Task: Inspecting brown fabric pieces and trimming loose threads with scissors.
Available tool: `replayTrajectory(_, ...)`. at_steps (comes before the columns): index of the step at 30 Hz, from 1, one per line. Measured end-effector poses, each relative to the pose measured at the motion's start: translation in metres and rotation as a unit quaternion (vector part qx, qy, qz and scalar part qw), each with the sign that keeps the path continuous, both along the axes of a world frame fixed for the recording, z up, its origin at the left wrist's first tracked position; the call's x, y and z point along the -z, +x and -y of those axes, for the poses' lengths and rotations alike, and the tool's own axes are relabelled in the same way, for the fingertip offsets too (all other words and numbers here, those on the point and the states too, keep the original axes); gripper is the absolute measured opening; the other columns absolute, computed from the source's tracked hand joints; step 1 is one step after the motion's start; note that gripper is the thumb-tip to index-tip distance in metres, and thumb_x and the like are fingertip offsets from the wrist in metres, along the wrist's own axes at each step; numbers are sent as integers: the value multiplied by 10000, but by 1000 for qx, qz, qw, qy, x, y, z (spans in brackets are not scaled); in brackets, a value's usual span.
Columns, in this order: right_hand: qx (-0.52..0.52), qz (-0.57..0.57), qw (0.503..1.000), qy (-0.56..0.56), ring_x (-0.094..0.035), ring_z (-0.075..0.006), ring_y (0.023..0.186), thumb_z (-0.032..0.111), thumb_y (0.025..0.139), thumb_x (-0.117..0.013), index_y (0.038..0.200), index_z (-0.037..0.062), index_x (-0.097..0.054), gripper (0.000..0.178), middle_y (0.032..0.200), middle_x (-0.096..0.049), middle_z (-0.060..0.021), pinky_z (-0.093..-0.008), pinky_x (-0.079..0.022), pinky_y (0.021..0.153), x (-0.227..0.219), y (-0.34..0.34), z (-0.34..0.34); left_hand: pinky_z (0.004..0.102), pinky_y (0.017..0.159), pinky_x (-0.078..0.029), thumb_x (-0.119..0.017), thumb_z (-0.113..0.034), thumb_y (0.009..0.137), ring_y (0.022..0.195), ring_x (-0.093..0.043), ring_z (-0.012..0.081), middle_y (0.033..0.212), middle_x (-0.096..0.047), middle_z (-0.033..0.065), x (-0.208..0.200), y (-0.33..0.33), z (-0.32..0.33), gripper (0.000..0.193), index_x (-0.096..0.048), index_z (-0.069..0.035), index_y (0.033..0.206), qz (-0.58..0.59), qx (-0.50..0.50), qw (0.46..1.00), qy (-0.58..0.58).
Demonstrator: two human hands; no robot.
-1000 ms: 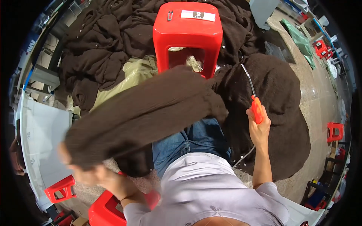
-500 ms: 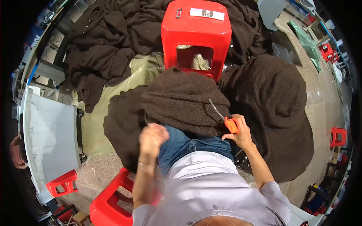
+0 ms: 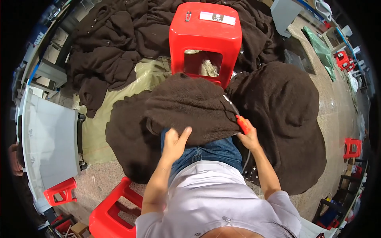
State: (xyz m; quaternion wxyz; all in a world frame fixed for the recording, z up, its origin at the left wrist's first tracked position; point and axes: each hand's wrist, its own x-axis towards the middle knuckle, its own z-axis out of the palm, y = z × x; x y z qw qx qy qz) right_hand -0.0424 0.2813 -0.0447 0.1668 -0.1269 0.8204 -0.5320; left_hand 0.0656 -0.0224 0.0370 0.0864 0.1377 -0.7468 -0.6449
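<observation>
A dark brown knit garment [image 3: 188, 107] lies bunched across my lap, over blue jeans [image 3: 196, 152]. My left hand [image 3: 174, 146] is at its near left edge, thumb over the cloth and fingers curled, their tips hidden. My right hand [image 3: 249, 137] is closed around the orange handle of a tool [image 3: 242, 123] at the garment's right edge. A thin, pale shaft [image 3: 229, 101] runs forward from the handle along the fabric; what kind of tool it is I cannot make out.
A red stool [image 3: 204, 29] stands ahead, bearing small snips [image 3: 188, 16] and a label. Brown garments [image 3: 103, 43] pile behind it; another brown heap [image 3: 291, 91] sits at right. A second red stool [image 3: 104, 210] is at lower left, near a white wheeled bin [image 3: 49, 137].
My left hand, blurred before, has come down to the garment's near edge. My right hand has lowered the orange-handled tool against the garment's right edge, which is now spread out further.
</observation>
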Motion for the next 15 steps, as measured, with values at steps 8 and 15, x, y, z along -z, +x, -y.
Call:
replayTrajectory(8,-195,-77,977,-37,-576,-140,935,-13,677,-682,1056,-57,-615,387,1038,-608,-62,-265,-444,880,-214,3,16,128,479,-404,-679,-333,858,661,-637,108,956,-682,82,-170,14,70,473,-612,37,1145,-108,-153,976,107)
replayTrajectory(15,-69,-208,965,141,-619,-384,906,113,813,-742,1141,36,-565,381,968,-619,-213,-385,-484,798,-122,-49,135,414,826,-553,-599,-449,948,982,-650,228,1203,-641,101,65,-61,177,471,-597,-39,1179,108,-149,894,410)
